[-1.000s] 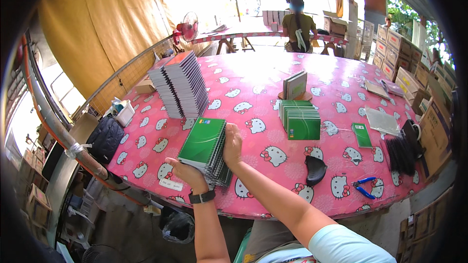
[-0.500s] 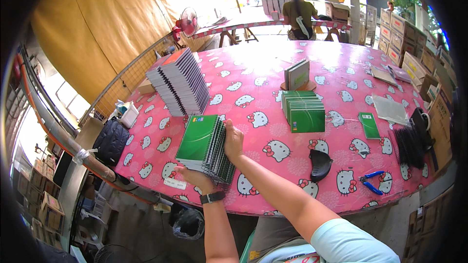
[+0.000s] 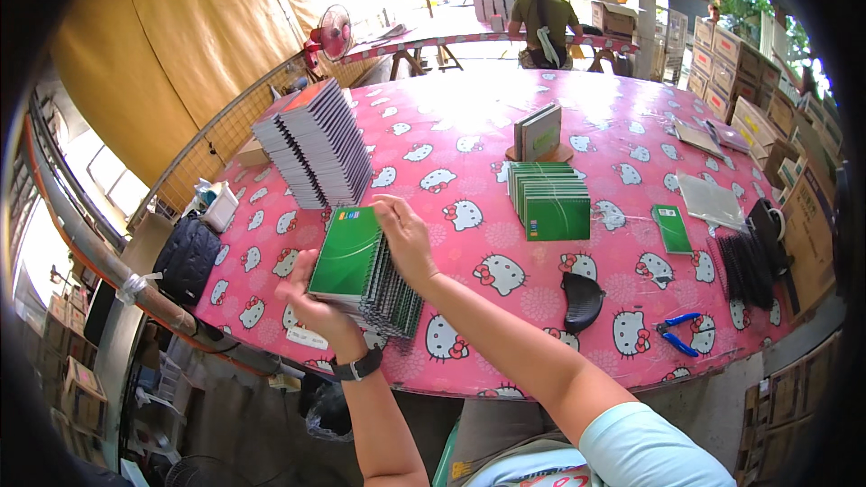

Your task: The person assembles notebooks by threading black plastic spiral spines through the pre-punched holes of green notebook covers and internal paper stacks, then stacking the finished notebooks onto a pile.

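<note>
Green stacked notebooks (image 3: 347, 252) sit between outstretched left hand (image 3: 323, 305) and right hand (image 3: 407, 242), touching both.

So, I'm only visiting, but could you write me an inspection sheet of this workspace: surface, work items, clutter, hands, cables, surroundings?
Surface: table with a pink cat-print cover.
Work items: stack of green spiral notebooks at near left; row of green notebooks right of it; tall stack of white-paged books behind.
Clutter: black curved object, blue-handled tool and black coils, toward the right.
Hands: left hand at the notebook stack's near left corner; right hand against its right side.
Cables: orange line along the pipe at left; cannot tell whether it's a cable.
Surroundings: fan, person facing away, cartons, yellow curtain.
</note>
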`<action>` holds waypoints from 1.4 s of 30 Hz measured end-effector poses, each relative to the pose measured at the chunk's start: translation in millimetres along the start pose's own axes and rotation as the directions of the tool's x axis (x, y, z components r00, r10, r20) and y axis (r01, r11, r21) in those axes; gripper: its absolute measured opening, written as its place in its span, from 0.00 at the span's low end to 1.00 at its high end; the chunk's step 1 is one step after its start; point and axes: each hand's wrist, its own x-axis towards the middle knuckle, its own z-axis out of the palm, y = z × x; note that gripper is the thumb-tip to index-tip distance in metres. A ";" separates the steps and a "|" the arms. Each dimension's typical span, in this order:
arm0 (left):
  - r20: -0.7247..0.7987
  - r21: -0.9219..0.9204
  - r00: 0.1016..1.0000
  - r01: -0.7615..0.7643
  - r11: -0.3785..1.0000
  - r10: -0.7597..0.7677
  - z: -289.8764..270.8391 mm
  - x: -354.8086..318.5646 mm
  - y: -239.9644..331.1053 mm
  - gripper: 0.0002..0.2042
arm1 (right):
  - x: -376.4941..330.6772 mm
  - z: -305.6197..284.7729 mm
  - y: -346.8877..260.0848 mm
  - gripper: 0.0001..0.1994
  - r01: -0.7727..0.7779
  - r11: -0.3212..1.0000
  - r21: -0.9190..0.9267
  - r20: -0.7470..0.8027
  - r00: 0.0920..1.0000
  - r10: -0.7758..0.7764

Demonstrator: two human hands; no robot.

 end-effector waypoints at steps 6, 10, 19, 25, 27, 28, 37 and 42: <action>-0.007 0.194 1.000 0.008 0.981 -0.007 2.4 2.7 3.0 0.19 | 0.0 8.2 9.2 0.13 0.099 0.992 -0.082 -0.035 0.994 -0.102; 0.038 0.186 0.999 -0.015 0.983 0.008 0.8 7.3 -5.5 0.17 | 5.8 0.3 18.9 0.13 0.075 0.997 -0.006 0.038 0.996 -0.075; 0.110 0.481 0.830 -0.527 0.701 0.548 -5.7 -22.4 47.8 0.16 | -15.2 -193.4 -19.7 0.16 0.395 0.692 -0.605 0.579 0.814 0.041; 0.699 0.308 0.673 -0.588 0.748 0.242 2.5 -154.5 23.1 0.10 | -1.5 -335.8 6.3 0.13 -0.129 0.560 -0.818 -0.129 0.991 0.041; 0.766 0.243 0.634 -0.437 0.866 0.105 11.9 -188.8 11.0 0.10 | 17.5 -353.5 32.5 0.15 -0.179 0.567 -0.804 -0.253 0.966 -0.054; 0.759 0.251 0.646 -0.412 0.876 0.086 15.0 -195.2 8.7 0.10 | 24.8 -361.7 44.0 0.15 -0.205 0.575 -0.792 -0.313 0.945 -0.094; 0.640 0.400 0.768 -0.298 0.867 -0.031 11.4 -186.1 10.5 0.16 | 8.2 -389.4 -12.9 0.10 -0.170 0.778 -0.604 -0.259 0.966 0.010; 0.582 0.312 0.752 0.146 0.939 -0.311 43.2 -191.5 -2.4 0.17 | -105.5 -316.8 -96.5 0.08 0.006 0.820 -0.572 0.049 0.998 0.027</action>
